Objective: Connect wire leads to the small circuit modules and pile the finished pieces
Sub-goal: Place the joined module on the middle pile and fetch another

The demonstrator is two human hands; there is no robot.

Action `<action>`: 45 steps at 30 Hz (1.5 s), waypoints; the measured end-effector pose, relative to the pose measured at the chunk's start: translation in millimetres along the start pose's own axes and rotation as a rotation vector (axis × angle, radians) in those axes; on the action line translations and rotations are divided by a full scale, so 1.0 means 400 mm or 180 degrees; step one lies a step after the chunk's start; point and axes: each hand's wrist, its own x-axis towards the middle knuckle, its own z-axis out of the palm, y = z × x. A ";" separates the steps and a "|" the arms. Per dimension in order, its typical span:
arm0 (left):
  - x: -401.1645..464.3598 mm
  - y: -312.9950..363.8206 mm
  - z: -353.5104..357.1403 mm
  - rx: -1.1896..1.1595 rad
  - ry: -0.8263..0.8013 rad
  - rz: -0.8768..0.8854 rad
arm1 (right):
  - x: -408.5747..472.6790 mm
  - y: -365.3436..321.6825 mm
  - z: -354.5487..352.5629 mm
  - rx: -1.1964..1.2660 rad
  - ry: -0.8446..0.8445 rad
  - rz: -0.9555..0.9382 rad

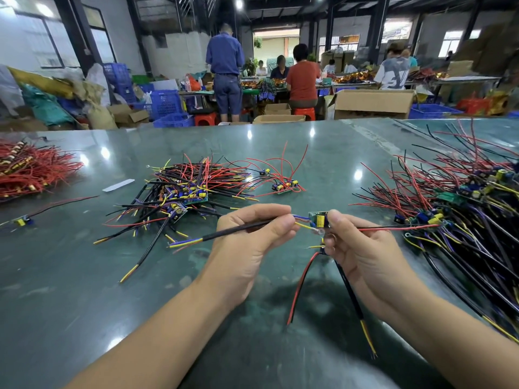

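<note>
Frame centre: left hand (252, 234) pinches black-sheathed wire lead (238, 230); right hand (356, 242) pinches small green circuit module (318, 219). Best hold module steady, guide lead straight.

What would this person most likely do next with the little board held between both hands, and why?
Probably bring the loose yellow lead in to the module and join it. The left hand pinches the black cable whose blue and yellow leads end at the module, which the right hand grips above the table.
</note>
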 end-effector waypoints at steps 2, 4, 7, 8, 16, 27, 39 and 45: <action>-0.002 0.004 0.002 -0.0070 -0.0030 0.0099 | 0.000 -0.005 0.002 0.0249 -0.0102 0.0189; -0.005 0.001 0.002 -0.0096 -0.0096 0.0068 | -0.001 -0.008 0.001 0.0345 -0.0122 0.0243; -0.014 -0.009 -0.001 0.0385 -0.0364 -0.0078 | -0.004 -0.008 -0.002 0.0275 -0.0056 0.0194; -0.017 -0.012 0.001 0.0580 -0.0431 -0.0125 | -0.005 -0.007 -0.002 0.0229 -0.0067 0.0174; -0.008 -0.029 -0.001 0.0797 -0.0095 -0.0167 | -0.006 0.003 0.007 0.0169 -0.0109 0.0176; 0.006 -0.024 -0.009 0.0157 0.0202 -0.0420 | -0.003 -0.001 0.005 0.0272 0.0113 -0.0081; 0.003 -0.024 -0.005 0.0249 0.0181 -0.0821 | -0.003 0.004 0.003 -0.0327 0.0074 -0.0177; 0.004 -0.027 -0.003 0.0190 0.0201 -0.1072 | 0.003 0.004 0.003 -0.0229 0.0077 -0.0162</action>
